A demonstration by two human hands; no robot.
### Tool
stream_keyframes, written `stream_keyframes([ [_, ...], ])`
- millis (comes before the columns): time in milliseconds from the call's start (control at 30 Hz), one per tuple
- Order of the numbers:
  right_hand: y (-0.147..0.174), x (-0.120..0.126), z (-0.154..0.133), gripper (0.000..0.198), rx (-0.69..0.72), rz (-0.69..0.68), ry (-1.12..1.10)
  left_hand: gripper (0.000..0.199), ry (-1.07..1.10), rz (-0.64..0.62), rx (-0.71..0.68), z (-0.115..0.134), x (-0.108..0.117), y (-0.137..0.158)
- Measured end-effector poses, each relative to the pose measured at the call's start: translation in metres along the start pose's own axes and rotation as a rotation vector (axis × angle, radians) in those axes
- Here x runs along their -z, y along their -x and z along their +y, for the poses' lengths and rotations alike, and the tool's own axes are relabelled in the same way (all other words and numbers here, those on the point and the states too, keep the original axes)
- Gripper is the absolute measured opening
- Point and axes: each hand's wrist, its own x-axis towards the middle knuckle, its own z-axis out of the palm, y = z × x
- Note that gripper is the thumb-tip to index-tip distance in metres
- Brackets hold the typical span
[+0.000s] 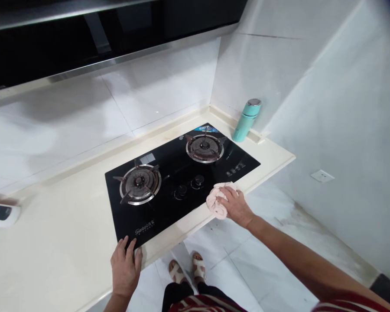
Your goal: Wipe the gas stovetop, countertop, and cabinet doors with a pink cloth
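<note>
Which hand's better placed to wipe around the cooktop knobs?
Right, most likely. The right hand holds the pink cloth at the cooktop's front edge, close to the knobs. The left hand holds no cloth and rests at the cooktop's front left corner, farther off.

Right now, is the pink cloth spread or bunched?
Bunched: the pink cloth is gathered in folds under the right hand, not laid flat.
</note>
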Motion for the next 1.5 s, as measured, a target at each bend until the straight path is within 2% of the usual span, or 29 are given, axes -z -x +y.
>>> stream_keyframes([
  [100,0.000,0.001,-0.062,0.051,0.013,-0.012,-0.020,0.036,0.006,-0.001,0.004,0.000,0.000,-0.001],
  [200,-0.004,-0.003,-0.117,0.044,0.181,-0.029,-0.094,0.036,0.015,-0.002,-0.003,-0.003,-0.001,-0.002],
  [267,-0.007,-0.007,-0.131,0.044,0.329,-0.025,-0.137,0.035,0.023,0.010,-0.020,-0.005,-0.002,-0.004],
  [300,-0.008,-0.009,-0.128,0.044,0.376,-0.018,-0.147,0.035,0.027,0.017,-0.030,-0.006,-0.003,-0.004],
  [333,-0.009,-0.011,-0.120,0.043,0.382,0.000,-0.147,0.035,0.029,0.025,-0.038,-0.007,-0.003,-0.005],
  [400,-0.008,-0.015,-0.089,0.043,0.287,0.060,-0.136,0.035,0.027,0.033,-0.047,-0.009,-0.005,-0.006],
  [633,-0.005,-0.020,0.072,0.045,-0.239,0.300,-0.108,0.036,-0.010,-0.005,-0.007,-0.006,-0.004,-0.008],
  [733,-0.014,-0.018,0.130,0.049,-0.484,0.376,-0.110,0.037,-0.018,-0.021,0.002,-0.002,-0.002,-0.009],
  [833,-0.024,-0.020,0.161,0.049,-0.712,0.451,-0.136,0.037,-0.010,-0.024,0.005,-0.001,-0.001,-0.008],
  [900,-0.027,-0.025,0.165,0.050,-0.842,0.553,-0.191,0.036,0.003,-0.023,0.015,-0.001,-0.001,-0.007],
  [1000,-0.028,-0.036,0.149,0.055,-1.080,0.720,-0.265,0.035,0.011,-0.047,0.035,-0.002,-0.003,-0.003],
  [1067,-0.027,-0.044,0.129,0.060,-1.212,0.769,-0.300,0.035,0.006,-0.062,0.051,-0.002,-0.004,0.000],
  [1133,-0.024,-0.049,0.107,0.060,-1.283,0.777,-0.352,0.036,-0.004,-0.067,0.066,-0.001,-0.004,0.002],
  [1233,-0.020,-0.054,0.067,0.059,-1.295,0.720,-0.426,0.037,-0.015,-0.074,0.075,0.000,-0.004,0.003],
  [1333,-0.013,-0.057,0.015,0.065,-1.273,0.616,-0.491,0.039,-0.019,-0.073,0.076,0.002,-0.003,0.003],
  [1500,0.005,-0.063,-0.105,0.065,-1.159,0.358,-0.602,0.040,-0.016,-0.056,0.061,0.003,-0.003,0.003],
])
